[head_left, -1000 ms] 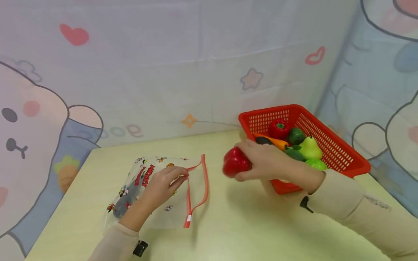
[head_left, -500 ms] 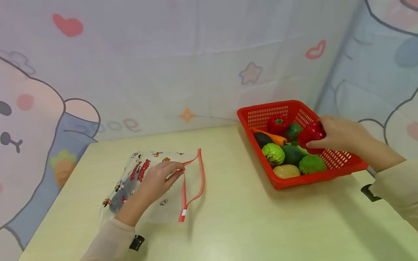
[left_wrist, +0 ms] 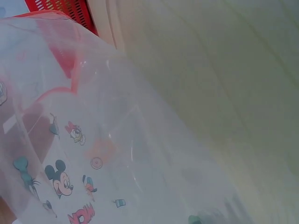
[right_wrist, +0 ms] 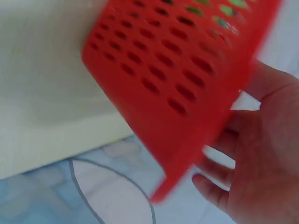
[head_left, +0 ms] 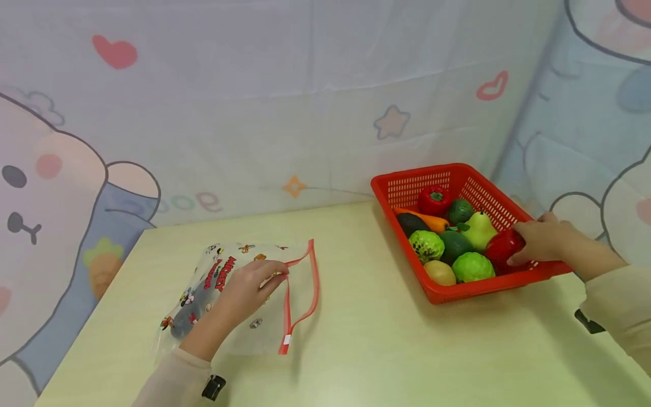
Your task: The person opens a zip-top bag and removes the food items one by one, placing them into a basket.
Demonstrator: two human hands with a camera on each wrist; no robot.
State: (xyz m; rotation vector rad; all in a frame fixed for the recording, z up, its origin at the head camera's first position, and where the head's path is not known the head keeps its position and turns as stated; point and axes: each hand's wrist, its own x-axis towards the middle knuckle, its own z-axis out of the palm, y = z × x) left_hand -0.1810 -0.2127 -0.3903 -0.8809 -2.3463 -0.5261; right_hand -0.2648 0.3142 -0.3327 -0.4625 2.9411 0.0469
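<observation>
My left hand (head_left: 249,285) pinches the upper layer of a clear zip bag (head_left: 269,333) with a red zip edge and cartoon prints. The bag lies on the table, its mouth parted toward the right, with a dark object inside. My right hand (head_left: 546,243) holds a glossy red bell pepper (head_left: 503,249) in the near right corner of the red basket (head_left: 478,291), thumb and fingertips at its right side. In the right wrist view, that hand (right_wrist: 261,154) reaches over the basket rim (right_wrist: 187,154); the pepper is hidden there.
Several vegetables and fruits share the basket: another red bell pepper (head_left: 434,199), a carrot (head_left: 429,220), a pear (head_left: 480,229), and green round ones (head_left: 473,267). A printed cloth wall (head_left: 229,130) stands behind the pale table (head_left: 376,339).
My right hand has carried the red bell pepper from above the table between bag and basket rightward, then down into the basket's near right corner. The left hand stays at the bag's opening.
</observation>
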